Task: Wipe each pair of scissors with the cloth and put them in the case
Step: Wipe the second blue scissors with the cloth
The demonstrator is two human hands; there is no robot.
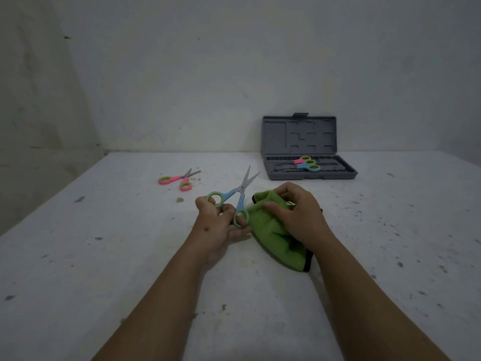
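1. Left hand (221, 225) is at mid-desk, and it has the blue scissors (235, 198): the fingers (240, 217) are threaded through the two green-lined handle loops, curled round them in a firm hold.
2. Those blue scissors stand with the blades spread apart in a V, tips pointing to the far side, lifted off the desk (104, 256) in the hand.
3. Right hand (294, 212) sits just to the right, on top of the green cloth (276, 238). Its fingers are bent and bunching the fabric, thumb and forefinger gathering the far edge, so it is gripping the cloth.
4. The cloth is crumpled, lying partly on the desk under the right hand, with a dark trim showing along its near right edge. Its left edge is touching the left hand's fingertips, just beside the near handle loop.
5. Blades and cloth are apart here; the steel points away from the fabric.
6. Over on the far left of the desk lie the pink scissors (178, 178), flat, blades slightly open, well apart from both hands.
7. Far right, against the wall, the grey case (309, 162) stands open with its lid upright. Two more pairs are in its tray: pink-handled scissors in the case (303, 160) on the far side and blue-handled scissors in the case (308, 167) just nearer, handles to the right.
8. The desk top is pale and speckled with dark marks.
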